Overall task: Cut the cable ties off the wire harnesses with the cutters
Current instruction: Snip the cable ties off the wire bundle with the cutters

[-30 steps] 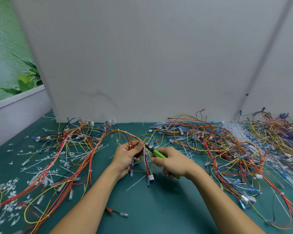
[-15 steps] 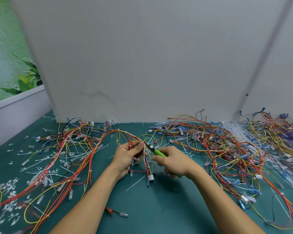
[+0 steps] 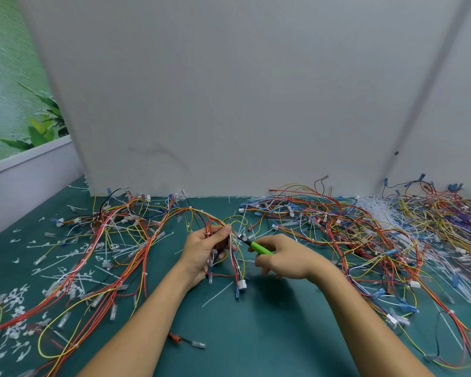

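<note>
1. The left hand (image 3: 203, 250) grips a wire harness (image 3: 235, 263) of red, yellow and white strands, thumb raised beside them. The strands hang down to a white plug (image 3: 241, 284) lying on the green table (image 3: 256, 338).
2. The right hand (image 3: 286, 258) holds green-handled cutters (image 3: 259, 248). Their dark tip points left, just beside the left thumb; whether it touches the strands cannot be told.
3. Tangled wires (image 3: 114, 235) spread over the table's left side, and a denser wire pile (image 3: 351, 235) covers the right.
4. Cut tie scraps (image 3: 17, 295) litter the left edge.
5. A short red-tipped wire (image 3: 186, 341) lies near the left forearm.
6. A white board (image 3: 229, 104) stands behind.
</note>
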Tool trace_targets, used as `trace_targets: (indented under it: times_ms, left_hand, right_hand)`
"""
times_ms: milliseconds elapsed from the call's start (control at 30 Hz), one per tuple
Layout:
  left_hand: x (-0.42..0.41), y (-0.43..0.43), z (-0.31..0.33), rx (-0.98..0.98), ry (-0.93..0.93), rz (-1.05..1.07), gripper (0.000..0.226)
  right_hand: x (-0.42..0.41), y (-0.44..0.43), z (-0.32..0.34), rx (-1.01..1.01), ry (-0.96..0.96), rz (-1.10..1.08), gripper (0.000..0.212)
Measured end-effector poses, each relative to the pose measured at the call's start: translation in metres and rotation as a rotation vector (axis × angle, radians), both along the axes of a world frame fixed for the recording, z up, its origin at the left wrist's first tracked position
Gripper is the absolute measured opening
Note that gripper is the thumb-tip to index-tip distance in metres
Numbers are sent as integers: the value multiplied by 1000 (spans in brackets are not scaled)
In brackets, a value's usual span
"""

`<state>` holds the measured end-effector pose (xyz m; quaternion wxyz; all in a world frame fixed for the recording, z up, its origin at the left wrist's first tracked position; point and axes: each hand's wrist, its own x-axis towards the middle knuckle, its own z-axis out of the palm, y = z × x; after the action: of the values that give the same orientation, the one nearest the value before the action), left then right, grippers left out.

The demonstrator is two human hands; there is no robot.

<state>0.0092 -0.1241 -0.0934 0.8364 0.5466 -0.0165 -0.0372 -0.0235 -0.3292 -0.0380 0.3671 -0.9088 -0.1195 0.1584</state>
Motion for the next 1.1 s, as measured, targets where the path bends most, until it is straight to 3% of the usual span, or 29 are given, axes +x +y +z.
trace_targets:
  times_ms: [400,700,1100]
  left_hand:
    - [-5,-1,8,28,4,-15,27]
    - [-6,0,8,124,-5,-79,25]
    - [-7,-3,8,132,-25,-58,18]
  right_hand:
    - [0,-10,5,-132,-59,35,28]
    - [-1,-12,9,-301,-271,39,72]
    - [-1,-5,5,-380,-360,51,82]
